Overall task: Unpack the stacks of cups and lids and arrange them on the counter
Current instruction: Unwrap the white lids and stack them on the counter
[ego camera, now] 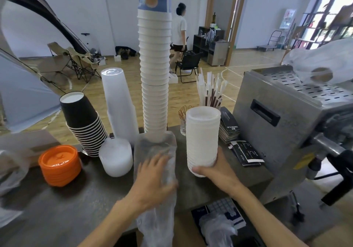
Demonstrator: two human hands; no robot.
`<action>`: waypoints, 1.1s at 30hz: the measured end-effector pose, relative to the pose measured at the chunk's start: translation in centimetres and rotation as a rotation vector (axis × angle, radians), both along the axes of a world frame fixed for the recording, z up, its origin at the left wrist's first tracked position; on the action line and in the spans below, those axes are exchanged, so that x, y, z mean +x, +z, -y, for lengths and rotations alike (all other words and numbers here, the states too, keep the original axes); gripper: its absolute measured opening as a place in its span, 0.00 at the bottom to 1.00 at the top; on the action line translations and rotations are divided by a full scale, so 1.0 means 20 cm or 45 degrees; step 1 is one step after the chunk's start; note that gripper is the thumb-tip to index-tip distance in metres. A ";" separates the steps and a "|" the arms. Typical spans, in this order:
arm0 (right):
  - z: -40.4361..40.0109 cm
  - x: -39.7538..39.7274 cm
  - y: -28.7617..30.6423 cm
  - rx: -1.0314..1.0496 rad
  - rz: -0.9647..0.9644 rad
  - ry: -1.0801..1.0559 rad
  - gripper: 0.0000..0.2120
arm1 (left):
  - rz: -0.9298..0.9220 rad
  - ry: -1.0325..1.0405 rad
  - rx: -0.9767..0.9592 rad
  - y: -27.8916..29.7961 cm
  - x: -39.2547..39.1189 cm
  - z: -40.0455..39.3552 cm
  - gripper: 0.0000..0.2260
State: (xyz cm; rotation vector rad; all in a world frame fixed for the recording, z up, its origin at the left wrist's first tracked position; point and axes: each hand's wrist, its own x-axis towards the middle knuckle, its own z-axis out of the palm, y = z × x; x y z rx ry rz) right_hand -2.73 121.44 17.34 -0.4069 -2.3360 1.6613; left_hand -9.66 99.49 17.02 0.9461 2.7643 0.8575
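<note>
**Sleeve half off the tall white cup stack, pull runs toward the near edge**

Tall white cup stack point(155, 74) stands upright mid-counter, long axis vertical; its base sits in the mouth of the plastic sleeve point(154, 189), which trails to the counter's near edge point(76, 208). Left hand point(152, 178) is nearer, fingers spread flat on the sleeve, not visibly clamping. Right hand point(214, 168) grips the white lid stack point(202, 137) from below, just right of the cups. My guess: stack tips if the sleeve drags.
</note>
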 end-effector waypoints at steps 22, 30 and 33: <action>0.17 -0.48 -0.18 0.022 -0.034 -0.176 0.47 | -0.030 0.193 0.027 -0.21 0.19 0.16 0.15; 0.15 -0.50 -0.18 0.053 -0.032 -0.125 0.46 | 0.225 0.460 0.546 -0.12 0.33 0.11 0.18; 0.15 -0.44 -0.17 -0.027 0.010 -0.083 0.52 | 0.284 0.544 0.682 -0.10 0.37 0.14 0.18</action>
